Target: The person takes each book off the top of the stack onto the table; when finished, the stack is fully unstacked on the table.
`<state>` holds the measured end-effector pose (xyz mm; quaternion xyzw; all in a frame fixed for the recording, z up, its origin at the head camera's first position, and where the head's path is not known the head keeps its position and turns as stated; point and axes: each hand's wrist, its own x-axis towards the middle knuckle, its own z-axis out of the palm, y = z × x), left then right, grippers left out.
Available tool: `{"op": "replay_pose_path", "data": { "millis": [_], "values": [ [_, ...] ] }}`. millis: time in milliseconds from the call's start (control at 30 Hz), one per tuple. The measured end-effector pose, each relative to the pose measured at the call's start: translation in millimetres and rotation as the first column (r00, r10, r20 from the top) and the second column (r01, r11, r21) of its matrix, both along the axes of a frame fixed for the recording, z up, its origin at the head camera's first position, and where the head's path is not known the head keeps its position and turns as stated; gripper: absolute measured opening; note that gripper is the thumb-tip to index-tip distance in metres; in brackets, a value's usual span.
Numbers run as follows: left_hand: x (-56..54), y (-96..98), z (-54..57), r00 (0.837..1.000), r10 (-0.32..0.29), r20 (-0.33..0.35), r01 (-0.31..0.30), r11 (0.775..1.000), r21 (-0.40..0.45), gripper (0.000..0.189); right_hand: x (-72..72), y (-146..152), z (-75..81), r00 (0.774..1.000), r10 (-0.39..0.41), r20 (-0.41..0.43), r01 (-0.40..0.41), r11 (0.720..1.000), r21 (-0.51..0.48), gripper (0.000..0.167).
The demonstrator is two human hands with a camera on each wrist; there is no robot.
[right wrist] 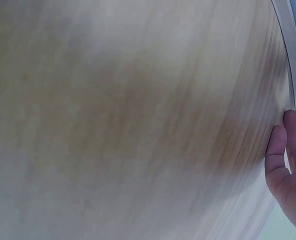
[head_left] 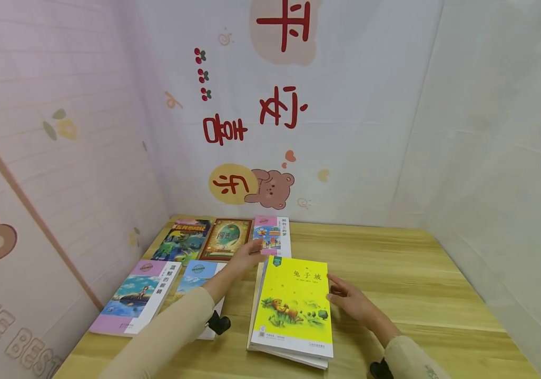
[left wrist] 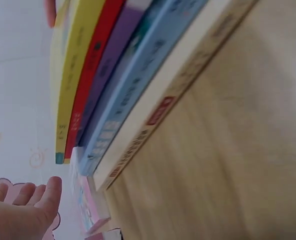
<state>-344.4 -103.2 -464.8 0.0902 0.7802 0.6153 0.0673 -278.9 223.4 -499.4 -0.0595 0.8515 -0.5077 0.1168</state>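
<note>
A stack of books lies in front of me, topped by a yellow book [head_left: 294,310] with an animal picture on its cover. In the left wrist view, the spines below the yellow one are a red book [left wrist: 90,82], a purple book [left wrist: 105,65], a blue book [left wrist: 133,90] and a cream book [left wrist: 175,95] at the bottom. My left hand [head_left: 246,258] is just off the stack's far left corner, fingers extended and holding nothing. At the stack's right edge is my right hand [head_left: 353,302], loosely spread, with fingertips right at the pages.
Left of the stack lie a pink-and-white book [head_left: 128,300] and a blue-covered book [head_left: 196,276], partly behind my left forearm. Along the back are a green book [head_left: 182,242], a brown-framed book [head_left: 225,239] and another pink book [head_left: 270,231]. Printed cloth walls [head_left: 346,131] border the wooden table [head_left: 393,258].
</note>
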Motion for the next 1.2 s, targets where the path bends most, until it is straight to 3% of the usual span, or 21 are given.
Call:
{"op": "replay_pose_path", "data": {
  "millis": [200,433,567,800,1200],
  "values": [
    [34.0,-7.8,-3.8,0.998,-0.047,0.037,0.048,0.998,-0.042,0.064,1.7,-2.4,-0.8,1.0,-0.02,0.015,0.02,1.0,-0.01,0.063],
    [78.2,-17.7,-17.8,0.986,-0.121,0.111,0.119,0.993,0.019,0.07,6.6,-6.9,-1.3,0.999,-0.019,0.033,0.02,0.999,-0.033,0.075],
    [94.0,-19.5,-26.4,0.974,-0.157,0.161,0.15,0.987,0.059,0.074,10.4,-8.0,0.1,0.999,-0.005,0.045,0.007,1.0,-0.029,0.083],
    [99.1,-26.1,-37.2,0.949,-0.27,0.161,0.257,0.962,0.097,0.077,17.6,-8.9,2.0,0.998,0.011,0.061,-0.008,0.999,-0.042,0.085],
    [102.5,-33.9,-44.9,0.908,-0.389,0.158,0.365,0.917,0.161,0.077,28.0,-11.6,1.7,0.997,0.041,0.062,-0.037,0.998,-0.059,0.084]
  ]
}}
